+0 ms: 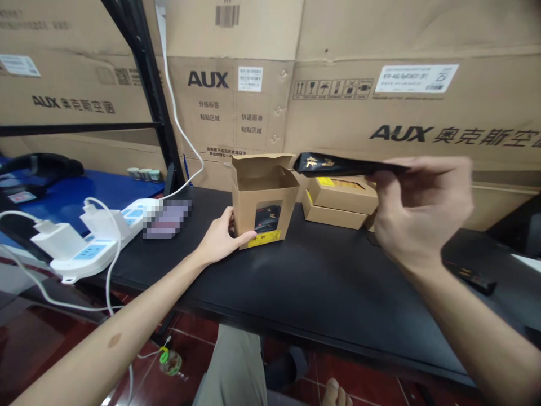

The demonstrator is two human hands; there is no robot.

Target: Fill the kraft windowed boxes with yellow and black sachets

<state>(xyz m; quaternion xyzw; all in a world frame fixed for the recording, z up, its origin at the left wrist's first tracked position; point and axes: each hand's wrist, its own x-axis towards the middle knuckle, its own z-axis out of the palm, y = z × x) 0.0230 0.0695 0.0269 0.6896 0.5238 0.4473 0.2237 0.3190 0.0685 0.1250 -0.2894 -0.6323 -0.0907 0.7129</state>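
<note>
A kraft paper box [264, 211] stands on the black table top [321, 287], its top flaps open. Through its front window a dark packet [267, 219] shows inside, and a yellow label [264, 238] runs along its lower front. My left hand [222, 237] grips the box's left side, with the thumb across the front corner. My right hand [422, 208] is raised to the right of the box, pinching a flat black packet with gold print [333, 164] between fingers and thumb. The packet's far end is just right of the box's opening, above its flap.
Stacked kraft boxes [340, 200] lie behind my right hand. At left, a white power strip [97, 239] holds white chargers with trailing cables. A blurred item [167, 219] lies beside it, on the table. Large AUX cartons [228, 101] form a wall behind.
</note>
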